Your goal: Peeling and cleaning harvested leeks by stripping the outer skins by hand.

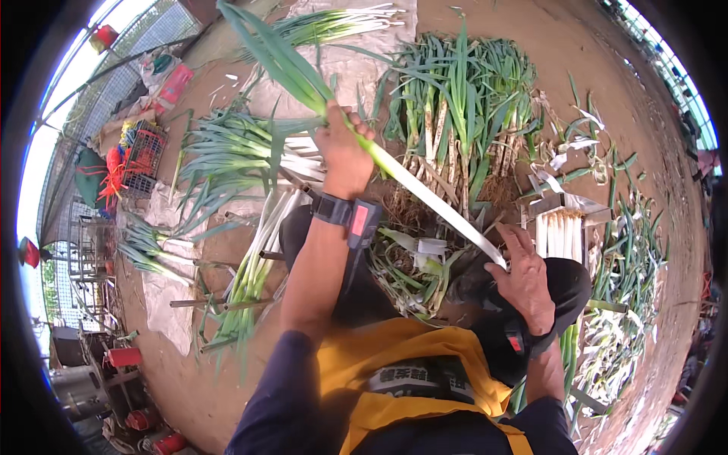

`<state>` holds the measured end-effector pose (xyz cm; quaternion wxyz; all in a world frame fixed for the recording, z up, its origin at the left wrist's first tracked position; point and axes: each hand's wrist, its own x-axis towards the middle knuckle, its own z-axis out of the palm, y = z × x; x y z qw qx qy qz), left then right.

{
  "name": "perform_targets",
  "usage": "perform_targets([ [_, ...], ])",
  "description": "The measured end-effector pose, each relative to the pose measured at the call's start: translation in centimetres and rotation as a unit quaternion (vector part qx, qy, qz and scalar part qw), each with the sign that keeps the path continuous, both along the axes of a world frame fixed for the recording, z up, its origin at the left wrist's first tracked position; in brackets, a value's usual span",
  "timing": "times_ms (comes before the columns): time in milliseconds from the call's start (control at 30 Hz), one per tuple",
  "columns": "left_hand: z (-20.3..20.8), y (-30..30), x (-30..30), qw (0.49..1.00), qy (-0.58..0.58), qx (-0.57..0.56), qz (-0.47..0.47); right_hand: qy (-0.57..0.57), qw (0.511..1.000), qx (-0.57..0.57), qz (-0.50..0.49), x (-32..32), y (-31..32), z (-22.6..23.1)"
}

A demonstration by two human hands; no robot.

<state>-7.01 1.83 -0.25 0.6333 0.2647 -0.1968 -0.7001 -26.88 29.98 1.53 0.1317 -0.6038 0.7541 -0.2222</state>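
My left hand (346,148) is wrapped round a long green onion (425,193) where its green leaves meet the white stalk. The onion slants across the view, leaves toward the upper left and white end toward the lower right. At that white end is my right hand (525,279), fingers stretched out and thumb apart, close to or touching the tip. Unpeeled green onions with soil on their roots (462,106) stand in a thick bundle ahead. To the right, a box-like holder (599,215) contains several white stalks.
Cleaned green onions (227,152) lie in piles to the left, some on a pale sheet (171,318). More lie on a sheet at the far side. Stripped leaves (622,303) cover the ground at right. A dark crate (144,163) stands at far left, metal machinery (83,394) at lower left.
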Motion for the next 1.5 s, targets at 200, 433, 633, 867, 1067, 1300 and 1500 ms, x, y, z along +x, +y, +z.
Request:
perform_targets([
  [200, -0.7, 1.7, -2.6, 0.996, -0.088, -0.015, -0.024, -0.097, 0.979, -0.151, 0.091, 3.3, -7.6, 5.2],
  [433, -11.9, -0.1, -4.7, 0.735, -0.545, -0.374, 0.149, 0.007, 0.921, -0.290, 0.260, 10.6, -20.3, 8.1],
  [633, -6.2, 5.0, -7.0, 0.787, -0.498, -0.349, 0.104, 0.182, 0.957, -0.125, 0.187, 8.3, -23.3, 5.6],
  [867, -0.3, 5.9, -4.9, 0.855, -0.438, -0.277, -0.032, -0.220, 0.959, -0.147, 0.103, 3.5, -19.7, 5.3],
  [1067, 0.5, 8.8, -7.1, 0.832, -0.434, -0.340, -0.065, -0.264, 0.947, -0.158, 0.093, 0.5, -13.9, 6.1],
  [1300, -0.5, 10.9, -8.6, 0.789, -0.470, -0.385, -0.091, -0.433, 0.866, -0.212, -0.134, -3.1, -7.1, 9.4],
  [1500, 0.0, 8.3, -5.8, 0.777, -0.508, -0.366, -0.065, 0.322, 0.873, -0.280, -0.237, -27.4, 10.3, 13.9],
])
